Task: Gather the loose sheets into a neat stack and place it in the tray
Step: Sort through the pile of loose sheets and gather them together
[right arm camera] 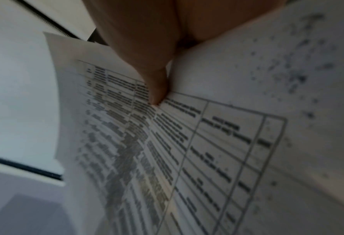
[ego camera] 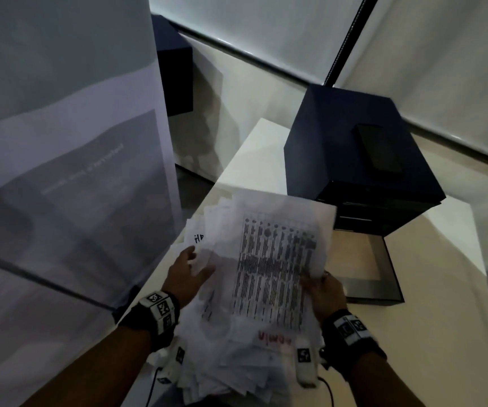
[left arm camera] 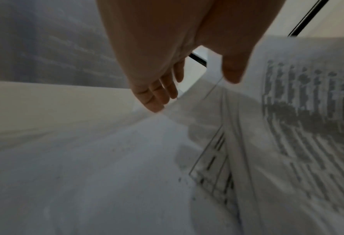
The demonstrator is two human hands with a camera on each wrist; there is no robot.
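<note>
Head view: messy pile of printed sheets (ego camera: 254, 289) on pale tabletop (ego camera: 430, 318), edges fanned out, not squared. Top sheet (ego camera: 278, 259) w/ dense table print is lifted at its right side. Left hand (ego camera: 188, 274) flat on left part of the pile, fingers straight and slightly spread, thumb out toward the top sheet. Right hand (ego camera: 323, 292) at top sheet's right edge, fingers curled round the edge, pinching it. Red handwriting near the pile's front edge. Dark open tray (ego camera: 383, 286) sits just right of the pile, behind the right hand, wood-tone floor inside, no paper in it. Dark blue drawer box (ego camera: 339, 136) behind tray, black phone-like slab (ego camera: 379, 148) on its top. Marker bands on both wrists.

Left wrist view: adds what head cam can't show. Left hand (left arm camera: 157, 60) seen from the palm side, fingers (left arm camera: 155, 95) straight, close together, tips touching a sheet edge; thumb apart, near the raised top sheet (left arm camera: 307, 111). Tray not in this view. Blurry.

Right wrist view: close-up of the pinch. Right hand (right arm camera: 146, 47), one digit pressed on the printed sheet (right arm camera: 167, 159); a second sheet w/ speckled marks (right arm camera: 277, 79) curves up on the right. Other fingers hidden behind paper. Text unreadable, blur.
</note>
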